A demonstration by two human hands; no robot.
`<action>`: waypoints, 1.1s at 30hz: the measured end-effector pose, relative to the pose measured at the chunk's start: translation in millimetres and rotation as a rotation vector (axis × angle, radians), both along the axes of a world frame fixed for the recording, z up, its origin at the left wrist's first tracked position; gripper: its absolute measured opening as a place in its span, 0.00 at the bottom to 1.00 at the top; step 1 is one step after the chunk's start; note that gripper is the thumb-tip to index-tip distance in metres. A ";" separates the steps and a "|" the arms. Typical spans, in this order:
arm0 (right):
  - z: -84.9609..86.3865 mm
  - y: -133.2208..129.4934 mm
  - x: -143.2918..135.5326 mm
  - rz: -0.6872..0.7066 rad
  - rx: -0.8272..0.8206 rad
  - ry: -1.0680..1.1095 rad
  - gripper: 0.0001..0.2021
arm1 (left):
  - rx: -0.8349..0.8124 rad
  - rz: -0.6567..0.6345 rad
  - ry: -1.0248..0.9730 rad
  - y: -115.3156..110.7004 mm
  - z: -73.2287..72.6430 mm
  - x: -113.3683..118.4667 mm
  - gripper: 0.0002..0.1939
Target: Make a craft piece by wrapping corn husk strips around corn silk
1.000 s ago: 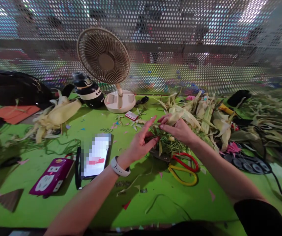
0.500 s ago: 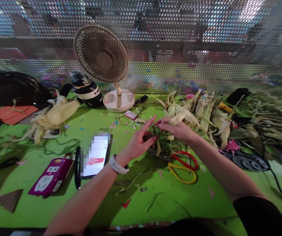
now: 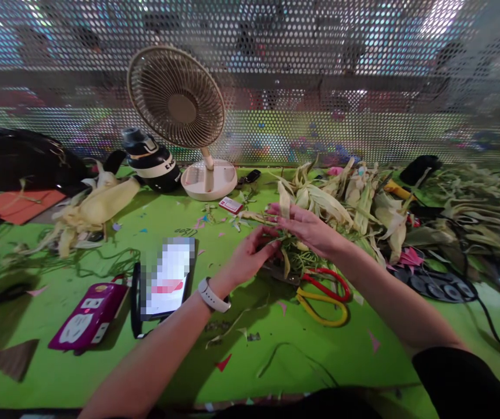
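My left hand (image 3: 252,253) has its fingers curled in at the edge of a small bundle of green stems (image 3: 304,256). What lies between its fingertips is too small to make out. A strip of pale dried corn husk (image 3: 284,198) stands up at the fingers of my right hand (image 3: 309,233), which are closed on it above the bundle. Scissors with one red and one yellow handle (image 3: 326,311) lie just nearer than the bundle, their blades hidden beneath it.
Dried corn husks (image 3: 359,198) are heaped behind and right of my hands. A phone (image 3: 171,276) and a purple power strip (image 3: 88,314) lie left on the green table (image 3: 180,372). A fan (image 3: 210,180) and a black bottle (image 3: 158,169) stand before a perforated metal screen (image 3: 276,70).
My left hand's pointing fingers have curled in and dropped slightly. A husk strip now stands upright at my right fingers, which have shifted slightly left.
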State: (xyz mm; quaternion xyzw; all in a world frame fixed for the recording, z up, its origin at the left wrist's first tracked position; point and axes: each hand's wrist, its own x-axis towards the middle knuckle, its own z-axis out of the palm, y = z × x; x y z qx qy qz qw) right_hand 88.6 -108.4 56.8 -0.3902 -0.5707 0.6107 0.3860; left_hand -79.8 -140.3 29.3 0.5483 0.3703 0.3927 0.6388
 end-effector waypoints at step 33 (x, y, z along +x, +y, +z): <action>-6.6 -13.1 -14.2 -0.109 0.341 -0.589 0.17 | -0.049 0.348 -0.219 4.2 -0.8 2.7 0.15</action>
